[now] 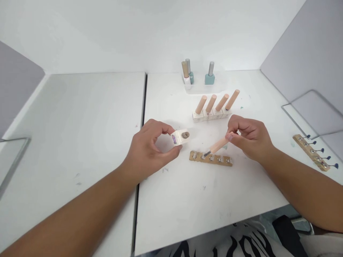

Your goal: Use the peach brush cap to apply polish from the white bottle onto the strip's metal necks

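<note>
beyond the grip, four peach-capped bottles (217, 113) stand in a row; farther back, a clear tray (202, 88) holds two teal bottles (209, 79) and a tan-capped one (185, 69). right of the grip lies a wooden strip (308, 149) with tips (336, 165), apparently dark blue; well left, a metal frame (16, 166).

The left hand (150, 147) partly covers its white bottle (179, 137), and the right edge cuts off a wire frame (312, 90).

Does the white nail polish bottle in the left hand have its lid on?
No, the nail polish bottle in the left hand shows its bare neck.
</note>
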Tool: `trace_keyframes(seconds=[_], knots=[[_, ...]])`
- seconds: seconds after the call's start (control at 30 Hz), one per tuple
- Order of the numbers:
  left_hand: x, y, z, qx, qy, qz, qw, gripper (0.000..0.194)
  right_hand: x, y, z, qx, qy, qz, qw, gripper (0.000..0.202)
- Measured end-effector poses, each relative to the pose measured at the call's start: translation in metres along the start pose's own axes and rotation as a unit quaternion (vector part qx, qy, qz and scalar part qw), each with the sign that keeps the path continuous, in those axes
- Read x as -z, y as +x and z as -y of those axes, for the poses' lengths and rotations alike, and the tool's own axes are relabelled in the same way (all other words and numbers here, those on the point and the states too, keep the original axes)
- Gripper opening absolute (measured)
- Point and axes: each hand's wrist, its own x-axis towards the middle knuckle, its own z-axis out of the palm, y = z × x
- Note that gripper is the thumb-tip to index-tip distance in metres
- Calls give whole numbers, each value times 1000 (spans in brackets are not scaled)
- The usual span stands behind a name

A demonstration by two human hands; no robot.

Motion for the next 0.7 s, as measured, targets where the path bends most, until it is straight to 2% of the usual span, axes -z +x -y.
trace_keyframes(seconds=[0.23, 0.7], knots=[[-1, 1, 7, 21, 2, 1, 1000, 18, -1, 2, 2, -11, -23, 11, 1000, 22], [-1, 0, 6, 49, 2, 1, 999, 19, -2, 3, 2, 4, -46, 3, 999, 22]])
